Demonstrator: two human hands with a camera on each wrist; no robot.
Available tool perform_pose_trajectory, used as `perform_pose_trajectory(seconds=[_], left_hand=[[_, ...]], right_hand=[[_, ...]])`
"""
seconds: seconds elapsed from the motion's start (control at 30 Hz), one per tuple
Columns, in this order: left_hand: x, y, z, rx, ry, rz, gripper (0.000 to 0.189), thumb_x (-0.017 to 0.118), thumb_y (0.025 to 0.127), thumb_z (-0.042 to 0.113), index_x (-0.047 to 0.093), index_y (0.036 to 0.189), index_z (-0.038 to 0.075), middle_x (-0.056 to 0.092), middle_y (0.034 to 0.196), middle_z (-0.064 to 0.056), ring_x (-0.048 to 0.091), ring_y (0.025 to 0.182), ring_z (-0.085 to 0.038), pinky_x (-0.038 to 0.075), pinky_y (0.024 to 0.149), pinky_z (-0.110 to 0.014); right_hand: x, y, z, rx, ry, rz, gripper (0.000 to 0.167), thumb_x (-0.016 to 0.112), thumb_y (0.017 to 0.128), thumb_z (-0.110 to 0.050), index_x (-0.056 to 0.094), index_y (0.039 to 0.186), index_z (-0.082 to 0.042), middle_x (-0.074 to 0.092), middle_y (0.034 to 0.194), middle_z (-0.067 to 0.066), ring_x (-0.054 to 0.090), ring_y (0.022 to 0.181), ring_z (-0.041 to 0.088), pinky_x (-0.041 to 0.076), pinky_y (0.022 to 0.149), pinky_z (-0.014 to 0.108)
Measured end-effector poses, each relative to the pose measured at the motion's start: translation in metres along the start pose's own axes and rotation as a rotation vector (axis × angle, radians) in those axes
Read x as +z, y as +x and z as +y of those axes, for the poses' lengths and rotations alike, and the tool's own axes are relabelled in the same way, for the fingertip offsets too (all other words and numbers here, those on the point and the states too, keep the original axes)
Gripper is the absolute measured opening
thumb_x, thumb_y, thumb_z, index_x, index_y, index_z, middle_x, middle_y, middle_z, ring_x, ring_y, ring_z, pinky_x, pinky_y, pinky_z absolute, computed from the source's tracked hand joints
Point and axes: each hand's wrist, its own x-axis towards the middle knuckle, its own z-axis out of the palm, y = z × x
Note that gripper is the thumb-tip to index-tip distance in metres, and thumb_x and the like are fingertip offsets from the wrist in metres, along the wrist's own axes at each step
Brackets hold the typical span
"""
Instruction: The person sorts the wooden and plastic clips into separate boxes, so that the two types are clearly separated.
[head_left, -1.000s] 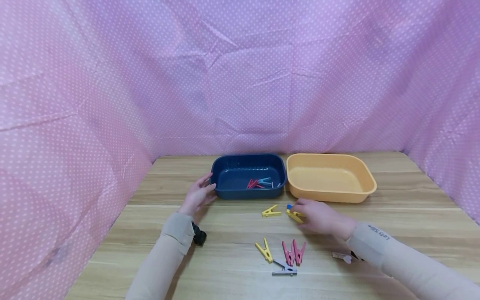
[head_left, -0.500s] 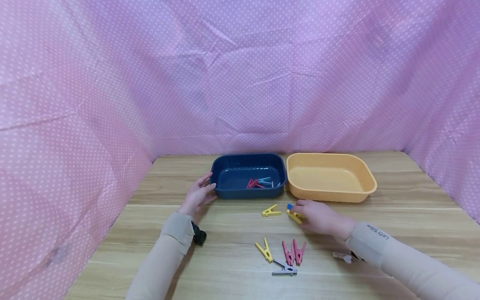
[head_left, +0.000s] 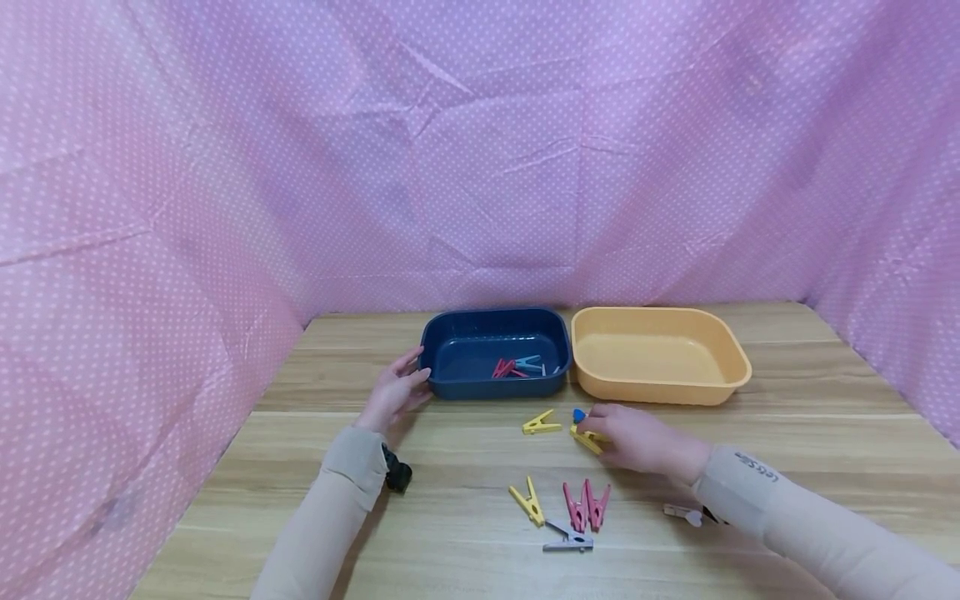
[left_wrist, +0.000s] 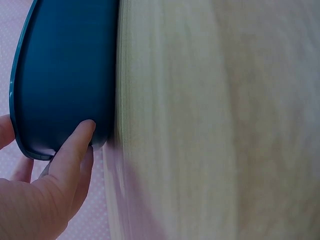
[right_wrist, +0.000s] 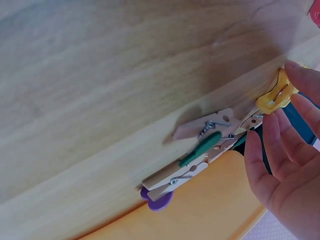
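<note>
Head view, lower middle of the frame: a grey clip (head_left: 573, 542) lies nearest on the table (head_left: 450, 467), with two pink clips (head_left: 577, 512) and a yellow clip (head_left: 529, 507) just beyond it and a wooden clip (head_left: 678, 512) off to their right. Farther up, right of centre, the right hand (head_left: 641, 437) pinches another yellow clip (head_left: 584, 438), thumb and fingers parted only by its thickness — whether it is off the table I cannot tell. The right wrist view shows more wooden clips (right_wrist: 165, 175) with green and purple trim beside that hand. One more yellow clip (head_left: 536, 426) lies near mid-frame. Left of centre, the left hand (head_left: 393, 393) has its fingers apart and fairly straight, touching the end of the blue tub (head_left: 495, 389) without gripping it. The work looks partly done: red clips (head_left: 504, 367) and a light blue clip (head_left: 528, 362) are inside that tub, while the yellow, pink, grey and wooden ones are outside — a fair number left. Beyond, at right, stands an orange tub (head_left: 660, 392); behind everything hangs dotted pink cloth (head_left: 495, 167).
</note>
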Motion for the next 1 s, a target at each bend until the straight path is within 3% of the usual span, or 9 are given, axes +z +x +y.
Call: perform_pose_trajectory(seconds=[0.4,0.8,1.0], left_hand=[[0.000,0.000,-0.003,0.006,0.002,-0.015,0.054,0.050,0.098,0.009,0.033,0.148,0.018,0.027,0.154,-0.016,0.042,0.132,-0.034,0.042,0.101,-0.049],[0.000,0.001,-0.001,0.003,-0.012,-0.011,0.054,0.049,0.098,0.008,0.032,0.149,0.017,0.026,0.154,-0.016,0.041,0.132,-0.034,0.041,0.102,-0.048],[0.001,-0.001,0.000,0.010,-0.011,-0.010,0.054,0.051,0.098,0.010,0.033,0.148,0.018,0.026,0.154,-0.017,0.042,0.132,-0.034,0.042,0.102,-0.048]], right_hand=[[0.001,-0.002,-0.003,-0.019,0.017,-0.015,0.032,0.077,0.076,-0.009,0.069,0.107,-0.013,0.063,0.103,0.000,0.059,0.094,0.015,0.054,0.084,0.037],[-0.007,-0.002,0.003,-0.101,0.017,0.078,0.036,0.076,0.069,-0.004,0.069,0.103,-0.012,0.061,0.096,0.000,0.056,0.085,0.014,0.054,0.075,0.034],[-0.016,-0.001,0.000,-0.071,0.041,0.089,0.034,0.075,0.072,-0.004,0.068,0.105,-0.012,0.062,0.098,0.001,0.057,0.087,0.016,0.053,0.077,0.037]])
